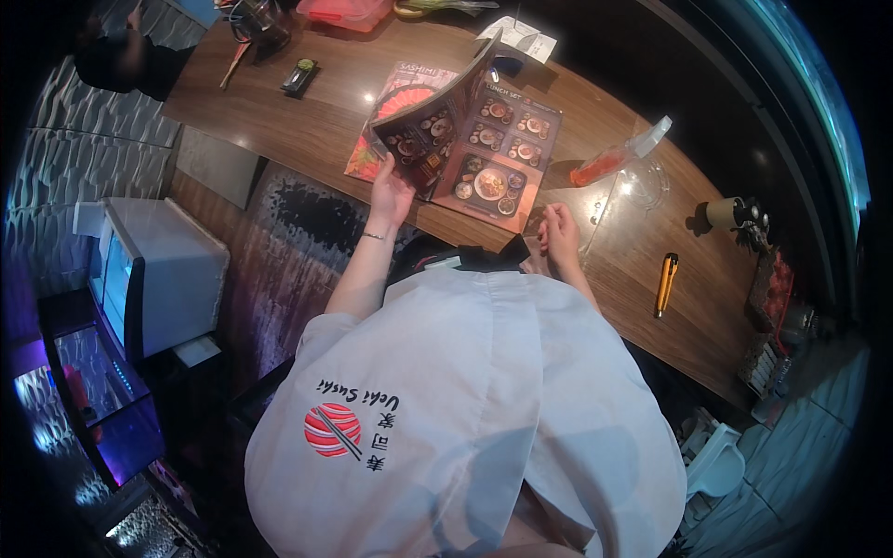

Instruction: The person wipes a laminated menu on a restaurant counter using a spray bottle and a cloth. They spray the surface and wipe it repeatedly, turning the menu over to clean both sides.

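My left hand (pixel 393 192) pinches the lower corner of a raised menu page (pixel 436 132), with the thumb against its front. The menu lies open on the wooden table, and its right-hand page (pixel 499 157) shows photographs of set meals. Partly under the raised page is a second menu sheet (pixel 363 157) with a picture of sliced raw fish. At the table's near edge, just right of the open menu, rests my right hand (pixel 560 234) with curled fingers. Clear film-like material shows beside it; whether the fingers hold any of it is unclear.
On the wooden table (pixel 628 230), a spray bottle (pixel 603 166) with orange-red liquid stands beyond my right hand. A yellow box cutter (pixel 666 284) lies farther right, near a cup of utensils (pixel 725 213). A small black dish (pixel 300 78) holds green paste. Another person (pixel 118 59) is at far left.
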Demonstrator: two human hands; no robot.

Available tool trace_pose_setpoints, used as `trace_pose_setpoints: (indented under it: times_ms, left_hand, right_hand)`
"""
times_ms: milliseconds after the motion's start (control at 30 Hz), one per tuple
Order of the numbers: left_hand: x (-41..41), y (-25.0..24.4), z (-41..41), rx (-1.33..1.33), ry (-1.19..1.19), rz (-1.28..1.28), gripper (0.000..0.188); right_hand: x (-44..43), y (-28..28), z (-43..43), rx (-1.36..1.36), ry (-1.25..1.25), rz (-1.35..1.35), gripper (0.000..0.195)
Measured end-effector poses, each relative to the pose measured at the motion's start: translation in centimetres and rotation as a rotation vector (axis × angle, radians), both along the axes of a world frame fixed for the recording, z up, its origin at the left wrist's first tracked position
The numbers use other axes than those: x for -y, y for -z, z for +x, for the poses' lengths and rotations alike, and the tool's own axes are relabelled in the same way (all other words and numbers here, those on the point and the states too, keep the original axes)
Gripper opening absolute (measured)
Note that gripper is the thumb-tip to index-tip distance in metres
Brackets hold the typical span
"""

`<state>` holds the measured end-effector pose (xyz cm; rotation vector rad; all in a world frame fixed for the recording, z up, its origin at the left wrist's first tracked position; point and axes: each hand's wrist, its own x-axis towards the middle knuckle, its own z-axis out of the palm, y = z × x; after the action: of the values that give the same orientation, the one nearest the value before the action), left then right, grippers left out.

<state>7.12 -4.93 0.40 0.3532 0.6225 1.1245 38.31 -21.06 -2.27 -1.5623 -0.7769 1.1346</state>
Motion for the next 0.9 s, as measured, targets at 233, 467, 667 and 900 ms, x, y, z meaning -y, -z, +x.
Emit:
trace_pose_setpoints:
  times_ms: [233,467,667,900]
  left_hand:
    - [0.1,-0.5,0.8,-0.041,0.031,0.004,0.041]
    - [0.0,0.2,0.6,-0.091,0.075,0.067,0.037]
    - [0.3,-0.2,1.1,-0.122,0.072,0.026,0.041]
    - [0.0,1.6,0.5,-0.073,0.088,0.025,0.039]
  right_hand:
    - [-0.1,-0.4,-0.1,0.016,-0.029,-0.028,0.021]
    - [-0.3,-1.2,-0.5,0.013,-0.065,-0.064,0.021]
    - [-0.2,-1.1,-0.4,0.039,-0.078,-0.097,0.023]
    - [-0.3,-1.1,-0.5,0.027,-0.089,-0.099,0.025]
